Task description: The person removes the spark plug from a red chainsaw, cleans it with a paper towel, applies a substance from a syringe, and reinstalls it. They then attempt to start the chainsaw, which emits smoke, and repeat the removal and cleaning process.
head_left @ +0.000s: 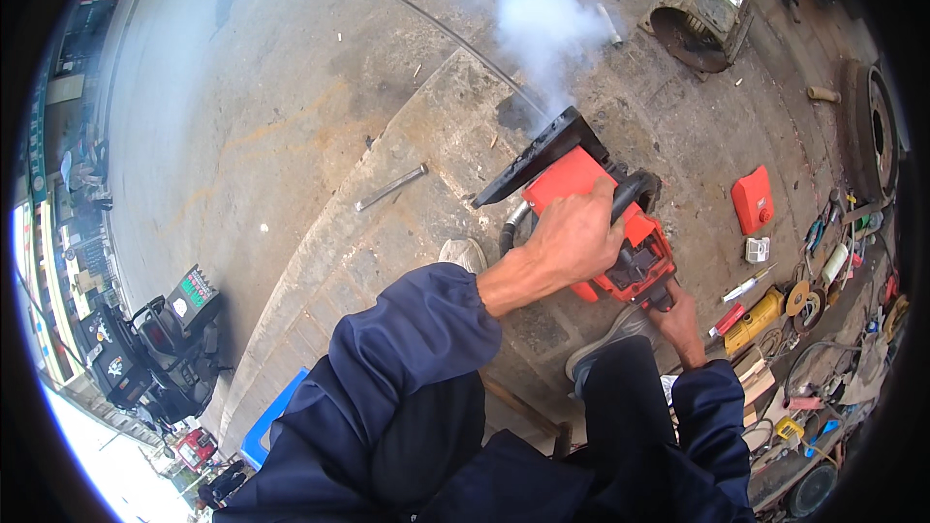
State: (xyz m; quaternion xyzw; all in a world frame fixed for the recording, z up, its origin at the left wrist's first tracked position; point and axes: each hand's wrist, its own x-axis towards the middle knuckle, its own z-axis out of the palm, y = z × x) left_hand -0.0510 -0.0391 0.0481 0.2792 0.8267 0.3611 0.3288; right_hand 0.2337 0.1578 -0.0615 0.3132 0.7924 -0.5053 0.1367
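A red chainsaw (562, 182) with a black hand guard (533, 160) is held just over the paving in front of me. Its long thin guide bar (446, 31) points away to the far left. My left hand (579, 230) is wrapped round the black front handle (630, 192). Closed at the rear handle is my right hand (680, 327), its fingers partly hidden. The back of the saw (635, 260) is uncovered and shows dark inner parts. White smoke (542, 19) billows beyond the guard. A loose red cover (753, 199) lies to the right, beside a small whitish box-shaped part (757, 250).
A metal rod (390, 186) lies on the ground to the left. Far right are a dirty metal housing (696, 19) and a wheel (872, 131). Tools, including a yellow power tool (754, 322), crowd the right side. A motorbike (155, 339) stands at left, a blue object (271, 421) nearer.
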